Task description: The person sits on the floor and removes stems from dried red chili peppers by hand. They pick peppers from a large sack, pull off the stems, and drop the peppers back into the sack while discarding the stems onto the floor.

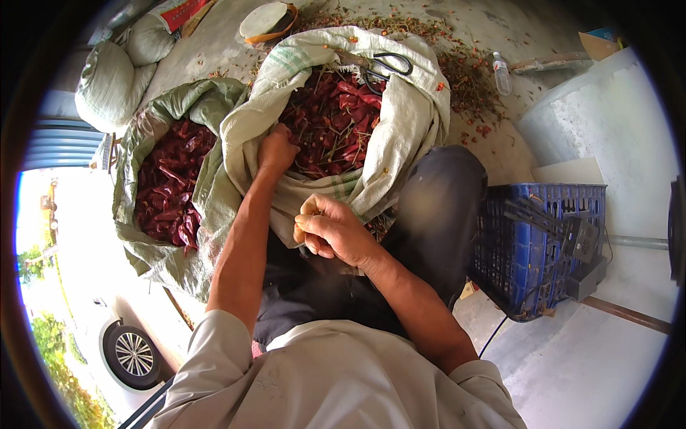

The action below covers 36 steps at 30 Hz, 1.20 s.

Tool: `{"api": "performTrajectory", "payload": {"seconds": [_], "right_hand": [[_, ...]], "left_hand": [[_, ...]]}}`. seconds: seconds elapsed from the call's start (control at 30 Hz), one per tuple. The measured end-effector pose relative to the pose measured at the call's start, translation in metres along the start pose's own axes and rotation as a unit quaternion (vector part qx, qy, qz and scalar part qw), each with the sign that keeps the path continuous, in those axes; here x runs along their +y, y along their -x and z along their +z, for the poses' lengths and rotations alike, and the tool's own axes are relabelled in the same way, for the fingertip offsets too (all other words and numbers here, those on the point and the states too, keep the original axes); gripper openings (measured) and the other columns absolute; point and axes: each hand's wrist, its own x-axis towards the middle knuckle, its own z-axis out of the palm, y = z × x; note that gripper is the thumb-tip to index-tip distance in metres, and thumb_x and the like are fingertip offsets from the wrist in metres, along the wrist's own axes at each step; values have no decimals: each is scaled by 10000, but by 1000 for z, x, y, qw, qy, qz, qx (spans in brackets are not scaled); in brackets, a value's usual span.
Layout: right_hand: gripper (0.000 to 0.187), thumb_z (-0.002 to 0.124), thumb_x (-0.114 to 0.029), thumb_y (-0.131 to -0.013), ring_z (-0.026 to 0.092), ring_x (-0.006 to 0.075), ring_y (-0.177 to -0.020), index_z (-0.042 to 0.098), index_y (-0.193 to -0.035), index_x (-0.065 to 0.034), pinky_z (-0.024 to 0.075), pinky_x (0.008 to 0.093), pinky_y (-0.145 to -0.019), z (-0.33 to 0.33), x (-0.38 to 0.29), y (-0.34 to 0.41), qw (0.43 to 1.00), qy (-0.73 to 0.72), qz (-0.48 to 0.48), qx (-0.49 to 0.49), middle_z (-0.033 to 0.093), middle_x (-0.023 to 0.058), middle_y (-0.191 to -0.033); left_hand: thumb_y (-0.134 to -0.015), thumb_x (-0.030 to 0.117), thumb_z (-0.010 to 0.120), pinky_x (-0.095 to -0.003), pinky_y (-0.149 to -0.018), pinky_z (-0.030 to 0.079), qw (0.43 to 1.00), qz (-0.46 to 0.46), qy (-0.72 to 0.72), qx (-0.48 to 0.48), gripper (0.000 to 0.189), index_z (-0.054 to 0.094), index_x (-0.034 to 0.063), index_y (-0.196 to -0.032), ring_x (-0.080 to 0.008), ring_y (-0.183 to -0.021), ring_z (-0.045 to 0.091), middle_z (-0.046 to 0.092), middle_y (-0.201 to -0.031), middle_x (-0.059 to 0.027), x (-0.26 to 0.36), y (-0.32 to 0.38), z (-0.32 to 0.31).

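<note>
A white woven sack [410,115] with a rolled-down rim stands before me, holding dried red chili peppers [343,120] with stems among them. My left hand [277,149] is curled at the sack's inner left edge, against the chilies; its fingertips are partly hidden. Over the near rim is my right hand [333,228], fingers bent in and thumb pressed to them. Whether something small is pinched there cannot be made out. Black-handled scissors [370,63] lie across the far rim. To the left, a greenish woven sack [155,268] holds more dried red chilies [171,182].
Stems and chili scraps [471,88] litter the floor beyond the sack, near a plastic bottle [501,75]. A blue plastic crate [528,252] stands right of my knee. Stuffed sacks [110,86] and a round stool-like object [265,21] sit farther back. A car wheel [133,355] shows outside.
</note>
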Motion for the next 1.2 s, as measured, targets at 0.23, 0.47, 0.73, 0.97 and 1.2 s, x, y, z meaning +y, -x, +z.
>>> {"api": "performTrajectory", "payload": {"seconds": [0.23,0.47,0.73,0.97,1.2], "right_hand": [[169,590,-185,-983,448,41,-581,582,-993,-17,372,209,-496,-27,16,-15,954,206,-103,193,593,6,-796],[434,678,-401,-877,673,389,-755,637,-915,29,506,436,-676,-18,5,-12,839,467,-145,239,671,243,-792],[343,554,-275,-982,632,408,-694,618,-875,45,466,461,-615,-5,7,2,840,525,-135,25,633,223,-722],[371,630,-333,-930,641,394,-748,634,-923,38,478,443,-663,-5,15,7,796,601,-75,-23,643,237,-772],[270,625,-260,-915,579,154,-706,651,-896,8,460,315,-666,3,11,24,892,443,20,-84,626,88,-750]], "left_hand": [[-730,145,805,-331,-719,521,988,-22,147,-41,446,670,36,-1142,-201,-775,663,686,-830,-106,70,56,-62],[-722,4,761,-294,-788,516,955,15,251,-154,417,683,21,-1131,-143,-871,632,668,-978,-83,89,143,-99],[-747,50,753,-306,-735,508,910,-19,362,-201,418,657,34,-1153,-170,-811,618,645,-894,-71,63,184,-119],[-784,42,743,-294,-739,495,935,71,266,-223,388,641,17,-1157,-118,-820,588,650,-895,-36,59,203,-119],[-794,72,755,-272,-695,505,812,-83,496,-297,367,635,-11,-1130,-116,-790,602,665,-907,-58,52,229,-123]]}}
